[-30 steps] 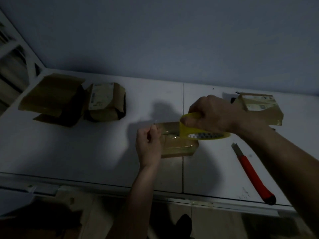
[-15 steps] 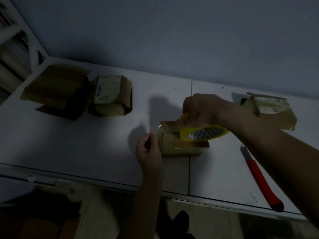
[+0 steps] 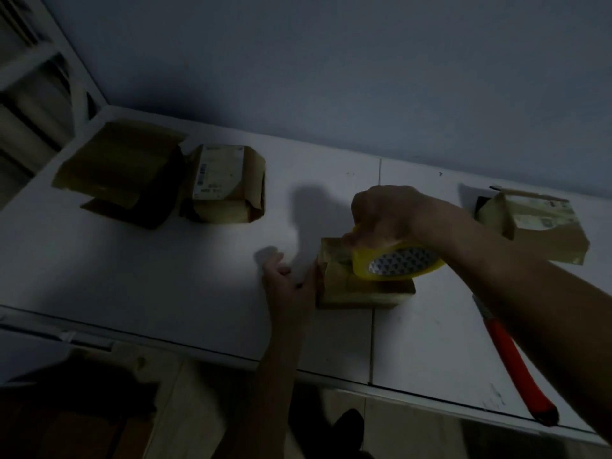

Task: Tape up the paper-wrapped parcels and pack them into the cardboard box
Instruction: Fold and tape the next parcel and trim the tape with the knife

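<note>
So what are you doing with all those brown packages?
A person is taping up a small paper parcel in the middle of the white table. The right hand grips a yellow tape roll on top of it, while the left hand rests against the parcel's left side. Two more parcels wait, one near the open cardboard box at the far left and one at the far right. A red knife lies unused.

Three paper-wrapped parcels on the desk: back left (image 3: pixel 228 183), centre front (image 3: pixel 361 286), back right (image 3: pixel 536 226). One cardboard box (image 3: pixel 119 170) (flaps open), one tape roll (image 3: pixel 397 263), one red knife (image 3: pixel 516 366).
</note>
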